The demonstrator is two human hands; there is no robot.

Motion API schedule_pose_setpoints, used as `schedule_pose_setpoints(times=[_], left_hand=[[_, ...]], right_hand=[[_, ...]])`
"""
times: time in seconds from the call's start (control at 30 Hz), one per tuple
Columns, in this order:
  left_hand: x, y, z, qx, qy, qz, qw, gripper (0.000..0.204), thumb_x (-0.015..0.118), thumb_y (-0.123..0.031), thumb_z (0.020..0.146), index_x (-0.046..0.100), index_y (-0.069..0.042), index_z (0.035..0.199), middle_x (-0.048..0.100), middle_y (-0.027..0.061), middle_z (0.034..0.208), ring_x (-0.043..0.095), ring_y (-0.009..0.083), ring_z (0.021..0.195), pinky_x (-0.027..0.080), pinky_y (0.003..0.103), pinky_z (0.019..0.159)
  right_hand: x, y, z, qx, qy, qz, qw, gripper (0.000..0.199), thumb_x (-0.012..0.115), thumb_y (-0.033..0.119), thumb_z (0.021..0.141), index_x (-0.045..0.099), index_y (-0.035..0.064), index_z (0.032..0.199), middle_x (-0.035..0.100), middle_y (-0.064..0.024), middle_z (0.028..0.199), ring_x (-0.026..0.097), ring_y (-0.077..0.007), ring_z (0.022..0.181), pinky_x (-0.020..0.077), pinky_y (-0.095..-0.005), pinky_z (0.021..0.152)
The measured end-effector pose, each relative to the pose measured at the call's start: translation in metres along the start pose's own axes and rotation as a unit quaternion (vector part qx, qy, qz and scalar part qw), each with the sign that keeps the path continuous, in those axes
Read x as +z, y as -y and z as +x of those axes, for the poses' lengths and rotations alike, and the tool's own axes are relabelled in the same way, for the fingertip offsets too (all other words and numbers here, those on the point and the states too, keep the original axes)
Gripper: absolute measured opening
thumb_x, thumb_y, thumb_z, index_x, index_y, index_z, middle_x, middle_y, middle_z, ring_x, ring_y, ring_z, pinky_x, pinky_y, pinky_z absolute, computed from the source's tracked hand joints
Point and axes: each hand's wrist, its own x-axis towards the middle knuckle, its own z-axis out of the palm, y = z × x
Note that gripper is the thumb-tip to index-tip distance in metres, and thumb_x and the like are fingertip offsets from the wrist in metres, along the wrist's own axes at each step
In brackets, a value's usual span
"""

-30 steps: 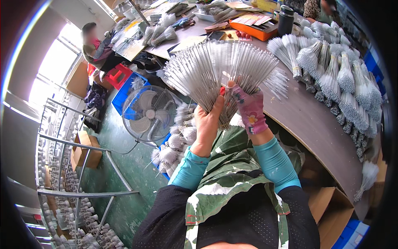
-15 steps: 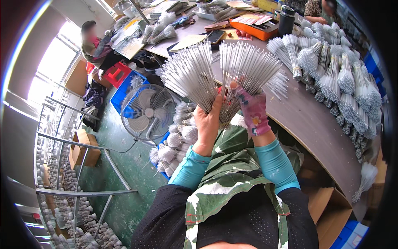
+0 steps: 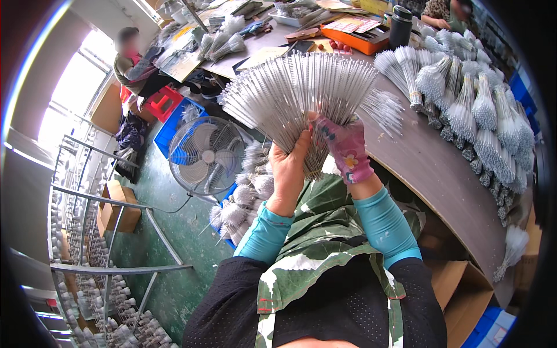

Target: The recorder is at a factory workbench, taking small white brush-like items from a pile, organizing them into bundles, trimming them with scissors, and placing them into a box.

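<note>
Both hands hold one fanned-out bundle of thin wire brushes (image 3: 301,87), white bristles up and bare wire stems gathered low. My bare left hand (image 3: 288,168) is closed round the left side of the stems, its thumb across them. My right hand (image 3: 350,149), in a pink flowered fingerless glove, grips the right side, thumb near the middle. The stem ends meet in a tight bunch just below the hands, above my green-and-white apron (image 3: 325,211). Most fingers are hidden behind the brushes.
More brushes (image 3: 384,110) lie on the table (image 3: 423,153) to the right, beside a large heap of bundles (image 3: 487,116). An orange box (image 3: 357,39) and a dark flask (image 3: 400,28) stand behind. Left are a fan (image 3: 208,156), a metal rack (image 3: 122,269) and a seated person (image 3: 130,64).
The two halves of the fan, split by a gap before, have come together into one spread. My right hand has moved slightly left, toward my left hand.
</note>
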Motion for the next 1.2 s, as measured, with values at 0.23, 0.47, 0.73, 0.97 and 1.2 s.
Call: schedule_pose_setpoints(times=[0.23, 0.47, 0.73, 0.97, 1.2], left_hand=[[-0.011, 0.008, 0.003, 0.007, -0.082, -0.028, 0.996, 0.023, 0.061, -0.004, 0.085, 0.058, -0.003, 0.109, 0.063, 0.0039, 0.090, 0.060, 0.0134, 0.078, 0.050, 0.025, 0.068], [0.002, -0.012, -0.002, -0.029, -0.003, -0.023, 0.999, 0.025, 0.063, 0.001, 0.083, 0.059, -0.002, 0.107, 0.063, 0.0040, 0.100, 0.059, 0.0112, 0.086, 0.048, 0.024, 0.076], [-0.005, -0.002, -0.005, -0.016, -0.029, 0.042, 0.999, 0.030, 0.063, 0.006, 0.080, 0.058, -0.002, 0.108, 0.064, 0.0031, 0.097, 0.059, 0.0105, 0.084, 0.048, 0.023, 0.075], [-0.010, 0.002, -0.001, 0.043, -0.099, 0.044, 0.993, 0.028, 0.064, 0.006, 0.080, 0.057, -0.004, 0.106, 0.063, 0.0032, 0.096, 0.060, 0.0124, 0.087, 0.048, 0.025, 0.079], [-0.008, 0.003, -0.002, 0.039, -0.107, 0.036, 0.993, 0.030, 0.064, 0.005, 0.080, 0.056, -0.003, 0.107, 0.062, 0.0040, 0.097, 0.060, 0.0130, 0.086, 0.049, 0.026, 0.078]], right_hand=[[-0.005, -0.003, 0.007, 0.012, -0.022, -0.024, 0.999, 0.019, 0.074, 0.008, 0.075, 0.065, 0.0022, 0.090, 0.064, -0.0029, 0.075, 0.059, -0.0097, 0.059, 0.0459, -0.0229, 0.049], [-0.005, -0.004, 0.007, 0.005, 0.098, 0.012, 0.995, 0.022, 0.074, 0.012, 0.075, 0.065, 0.0012, 0.093, 0.066, -0.0036, 0.084, 0.060, -0.0094, 0.071, 0.0486, -0.0232, 0.063], [-0.002, -0.001, 0.005, -0.075, 0.132, -0.081, 0.985, 0.028, 0.076, 0.009, 0.074, 0.063, 0.0002, 0.097, 0.066, -0.0028, 0.085, 0.060, -0.0090, 0.077, 0.0495, -0.0244, 0.069], [-0.002, -0.023, 0.004, 0.009, 0.023, 0.104, 0.994, 0.017, 0.070, 0.011, 0.080, 0.065, 0.0019, 0.093, 0.067, -0.0027, 0.083, 0.060, -0.0081, 0.069, 0.0476, -0.0205, 0.064], [-0.002, -0.014, -0.003, 0.024, 0.017, 0.125, 0.992, 0.020, 0.065, 0.015, 0.085, 0.065, 0.0001, 0.099, 0.068, -0.0082, 0.085, 0.063, -0.0115, 0.073, 0.0502, -0.0225, 0.064]])
